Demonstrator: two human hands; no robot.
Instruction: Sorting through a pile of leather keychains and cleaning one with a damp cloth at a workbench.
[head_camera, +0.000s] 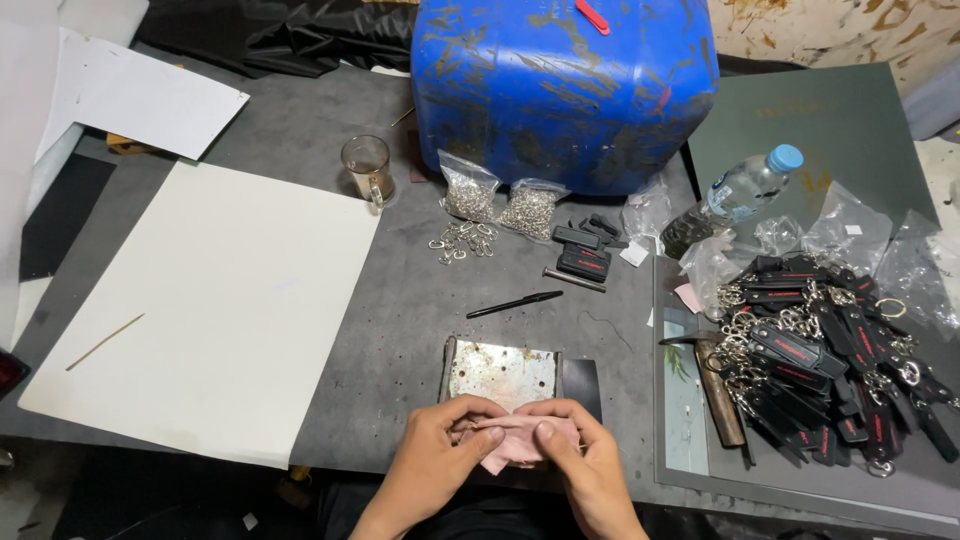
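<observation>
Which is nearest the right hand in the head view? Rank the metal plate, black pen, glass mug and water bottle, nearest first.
From the right hand:
1. Metal plate, just beyond the fingers.
2. Black pen, farther up the table.
3. Water bottle, upper right.
4. Glass mug, upper left.

Pale pink cloth (515, 440) pinched at the near edge of the dark grey table (420, 300). Blue drum (560, 90), scuffed with tan streaks (one red tab on top). Cream board (210, 310) on the left. Black key fobs (830, 370) with red lettering and silver rings. Clear bottle (740, 190), light blue cap.
</observation>
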